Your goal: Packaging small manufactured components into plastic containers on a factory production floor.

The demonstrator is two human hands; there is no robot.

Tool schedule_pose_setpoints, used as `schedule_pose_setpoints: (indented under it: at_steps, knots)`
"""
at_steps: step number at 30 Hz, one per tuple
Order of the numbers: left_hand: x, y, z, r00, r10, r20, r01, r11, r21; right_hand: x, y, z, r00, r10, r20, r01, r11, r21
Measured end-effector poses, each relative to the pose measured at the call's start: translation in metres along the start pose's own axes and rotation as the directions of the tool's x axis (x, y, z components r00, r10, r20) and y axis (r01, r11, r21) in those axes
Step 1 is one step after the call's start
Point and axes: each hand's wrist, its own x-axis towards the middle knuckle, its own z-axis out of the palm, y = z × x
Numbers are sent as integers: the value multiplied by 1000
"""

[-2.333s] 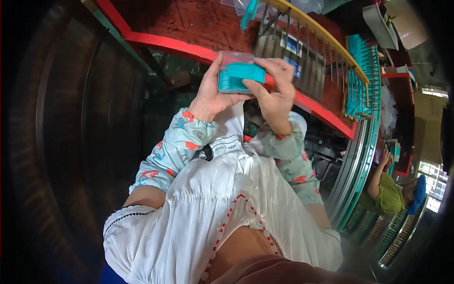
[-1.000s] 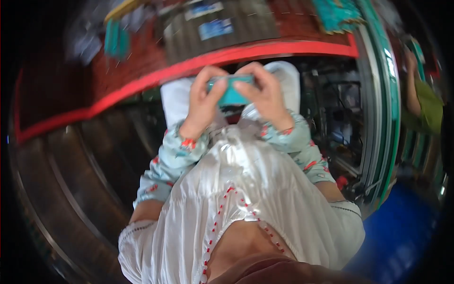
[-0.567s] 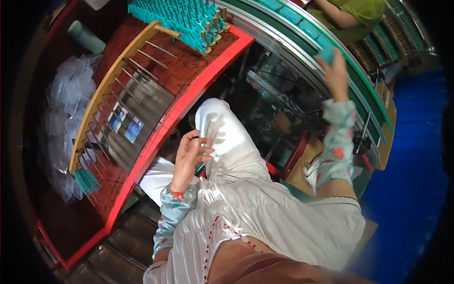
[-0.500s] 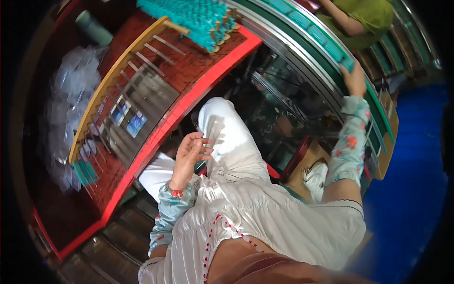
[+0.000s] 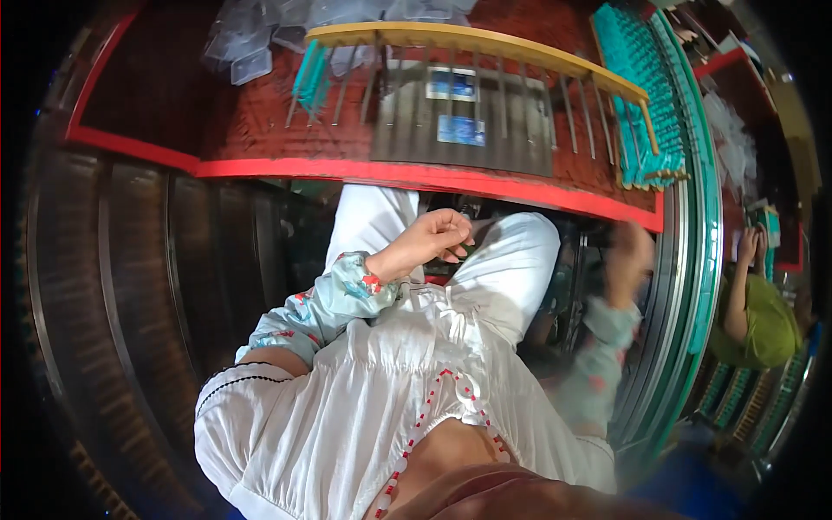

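Note:
My left hand (image 5: 426, 239) hovers over my lap, between my white-clad knees. Its fingers curl loosely with small gaps at the tips, and I see nothing held in it. Smeared by motion, my right hand (image 5: 630, 260) is raised beside the right front corner of the red-edged table (image 5: 416, 176); its fingers cannot be made out. On the table ahead lies a yellow bar (image 5: 485, 39) with a row of thin metal rods. A small teal bundle (image 5: 310, 76) hangs on rods near its left end. A large rack of teal pieces (image 5: 637, 113) stands at the right.
Clear plastic boxes (image 5: 251, 48) are heaped at the table's back left. A green-edged metal track (image 5: 693, 260) runs along my right. Beyond it a person in a green top (image 5: 763, 321) works at another red table. Dark slatted racks (image 5: 139, 260) fill my left side.
My view has turned right, so the table now lies straight ahead. My right hand has come off the green-edged track and moved toward the table corner. My left hand's fingers have curled in more.

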Motion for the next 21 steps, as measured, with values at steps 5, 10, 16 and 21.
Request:
schedule_pose_setpoints:
  at_steps: [5,10,16,21]
  knots:
    - [-23,11,-26,988,149,-41,-150,988,-29,67,-189,197,757,-653,22,631,739,238]
    - [-41,43,-135,758,406,-511,-507,859,-70,62,-277,245,626,-765,152,662,624,415]
    - [47,155,-250,615,462,-639,-463,867,181,15,-277,211,642,-738,208,530,624,574]
    - [120,162,-299,322,671,-668,97,679,728,-3,-283,202,702,-674,231,426,656,623]
